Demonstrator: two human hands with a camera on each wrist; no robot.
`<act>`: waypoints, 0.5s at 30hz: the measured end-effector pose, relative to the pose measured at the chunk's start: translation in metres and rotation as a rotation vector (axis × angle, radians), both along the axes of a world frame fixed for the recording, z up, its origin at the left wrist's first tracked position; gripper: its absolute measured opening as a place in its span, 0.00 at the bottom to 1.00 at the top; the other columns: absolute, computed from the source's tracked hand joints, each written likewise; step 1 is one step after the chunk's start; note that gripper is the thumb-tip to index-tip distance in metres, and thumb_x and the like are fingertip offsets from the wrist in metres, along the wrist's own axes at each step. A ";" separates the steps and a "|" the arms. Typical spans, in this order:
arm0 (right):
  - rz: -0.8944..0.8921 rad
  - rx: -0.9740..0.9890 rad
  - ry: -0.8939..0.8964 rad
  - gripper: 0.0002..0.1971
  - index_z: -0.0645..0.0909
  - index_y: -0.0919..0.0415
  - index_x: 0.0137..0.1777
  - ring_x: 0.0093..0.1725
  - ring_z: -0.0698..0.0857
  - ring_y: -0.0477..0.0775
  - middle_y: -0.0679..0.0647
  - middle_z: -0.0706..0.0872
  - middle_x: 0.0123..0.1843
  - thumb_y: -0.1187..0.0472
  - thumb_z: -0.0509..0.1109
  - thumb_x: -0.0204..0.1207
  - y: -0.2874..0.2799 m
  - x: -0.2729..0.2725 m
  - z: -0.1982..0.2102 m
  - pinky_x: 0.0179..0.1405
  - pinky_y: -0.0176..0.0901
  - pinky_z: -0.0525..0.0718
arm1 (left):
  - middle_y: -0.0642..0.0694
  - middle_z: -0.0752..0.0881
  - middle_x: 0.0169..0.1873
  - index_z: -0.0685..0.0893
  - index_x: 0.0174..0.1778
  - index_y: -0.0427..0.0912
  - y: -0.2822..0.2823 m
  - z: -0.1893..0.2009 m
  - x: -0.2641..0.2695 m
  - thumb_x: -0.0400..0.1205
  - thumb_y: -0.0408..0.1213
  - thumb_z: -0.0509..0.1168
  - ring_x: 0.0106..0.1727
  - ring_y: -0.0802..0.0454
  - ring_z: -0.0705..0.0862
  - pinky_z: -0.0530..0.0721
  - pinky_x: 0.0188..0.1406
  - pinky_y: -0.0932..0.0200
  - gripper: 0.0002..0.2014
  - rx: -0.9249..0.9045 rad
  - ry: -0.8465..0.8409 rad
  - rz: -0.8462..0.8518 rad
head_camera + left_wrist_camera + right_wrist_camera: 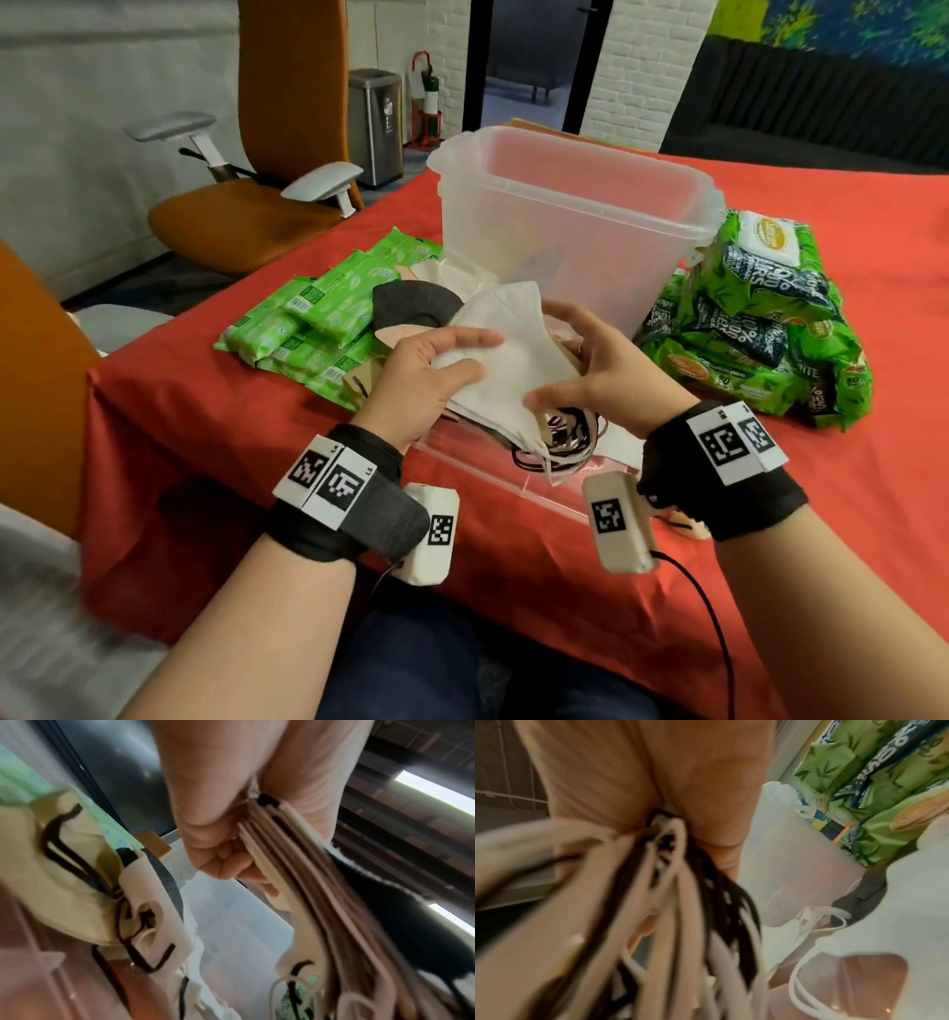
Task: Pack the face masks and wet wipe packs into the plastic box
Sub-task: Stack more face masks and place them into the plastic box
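Note:
A stack of face masks (513, 329), white one on top, is held between both hands just in front of the clear plastic box (575, 154). My left hand (482, 353) grips the stack's left end, thumb on top. My right hand (544, 354) grips the right end, where black and beige ear loops (560, 437) hang down. The left wrist view shows my left hand (244, 833) pinching the layered mask edges (308, 882). In the right wrist view my right hand (670, 815) clamps the loops (675, 892). Flat green wipe packs (328, 308) lie left of the box, bigger green packs (760, 318) right.
More loose masks, a grey one (411, 306) among them, lie on the red tablecloth (257, 437) between the flat packs and the box. A clear flat tray (493, 473) sits under my hands. An orange office chair (246, 221) stands beyond the table's left edge.

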State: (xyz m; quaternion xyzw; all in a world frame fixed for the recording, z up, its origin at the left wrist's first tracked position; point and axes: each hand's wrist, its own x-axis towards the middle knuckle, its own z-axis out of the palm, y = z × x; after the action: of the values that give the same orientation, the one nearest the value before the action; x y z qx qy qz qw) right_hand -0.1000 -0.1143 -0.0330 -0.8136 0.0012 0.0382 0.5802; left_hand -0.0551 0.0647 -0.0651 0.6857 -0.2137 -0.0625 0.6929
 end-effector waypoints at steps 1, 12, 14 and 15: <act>-0.016 -0.012 -0.002 0.40 0.68 0.50 0.71 0.51 0.88 0.66 0.68 0.87 0.54 0.77 0.78 0.61 -0.002 -0.002 -0.002 0.54 0.62 0.85 | 0.64 0.87 0.41 0.86 0.43 0.48 -0.001 -0.001 0.000 0.75 0.21 0.68 0.46 0.73 0.83 0.79 0.55 0.72 0.15 -0.011 0.003 0.023; -0.184 -0.074 -0.053 0.21 0.76 0.56 0.64 0.37 0.82 0.42 0.56 0.85 0.42 0.70 0.72 0.72 -0.041 -0.022 -0.005 0.39 0.36 0.78 | 0.60 0.85 0.41 0.85 0.40 0.48 -0.008 -0.009 0.000 0.73 0.23 0.71 0.43 0.76 0.82 0.76 0.56 0.77 0.12 0.006 -0.047 0.122; -0.293 -0.196 -0.004 0.23 0.75 0.61 0.68 0.37 0.82 0.39 0.53 0.82 0.44 0.68 0.72 0.73 -0.066 -0.021 -0.008 0.38 0.31 0.75 | 0.60 0.86 0.42 0.85 0.40 0.50 -0.008 -0.012 0.000 0.74 0.24 0.71 0.45 0.77 0.82 0.75 0.57 0.76 0.13 0.037 -0.054 0.104; -0.308 -0.336 0.076 0.27 0.73 0.61 0.70 0.45 0.82 0.43 0.55 0.82 0.50 0.66 0.74 0.71 -0.080 -0.019 -0.013 0.45 0.33 0.77 | 0.60 0.86 0.43 0.85 0.40 0.51 -0.008 -0.013 0.000 0.74 0.24 0.71 0.45 0.76 0.81 0.75 0.59 0.75 0.14 0.045 -0.052 0.102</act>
State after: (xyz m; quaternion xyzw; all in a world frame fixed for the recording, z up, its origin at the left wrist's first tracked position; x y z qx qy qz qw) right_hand -0.1192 -0.1943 -0.0457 -0.8870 0.1536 -0.0212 0.4350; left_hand -0.0549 0.0568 -0.0786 0.7127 -0.1951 -0.0141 0.6737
